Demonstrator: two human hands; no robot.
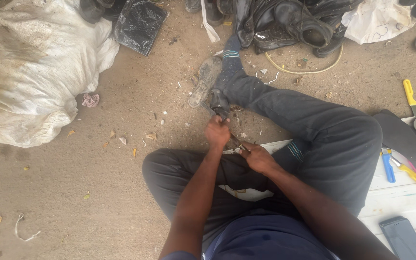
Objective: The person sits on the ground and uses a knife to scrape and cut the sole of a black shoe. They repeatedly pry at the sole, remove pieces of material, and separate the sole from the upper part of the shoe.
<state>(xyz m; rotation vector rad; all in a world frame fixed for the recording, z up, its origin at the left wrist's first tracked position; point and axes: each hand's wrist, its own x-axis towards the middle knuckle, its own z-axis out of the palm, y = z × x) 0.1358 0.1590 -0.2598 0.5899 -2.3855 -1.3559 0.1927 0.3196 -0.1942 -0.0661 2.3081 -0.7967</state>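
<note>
I sit on a white board [400, 192] with my legs out on a sandy floor. My left hand [217, 131] is closed around a dark shoe [219, 102] that lies on the ground between my legs, beside a worn grey sole [204, 81]. My right hand [257, 156] sits just behind it, near my knee, gripping a small thin tool [242, 147] whose tip points toward the shoe. What kind of tool it is stays unclear.
A big white sack [30, 72] fills the left side. A pile of black boots [290, 21] and a black bag [139, 24] lie at the top. Yellow and blue handled tools [400, 166], flat shoe soles [405, 142] and a phone [403, 237] rest at the right.
</note>
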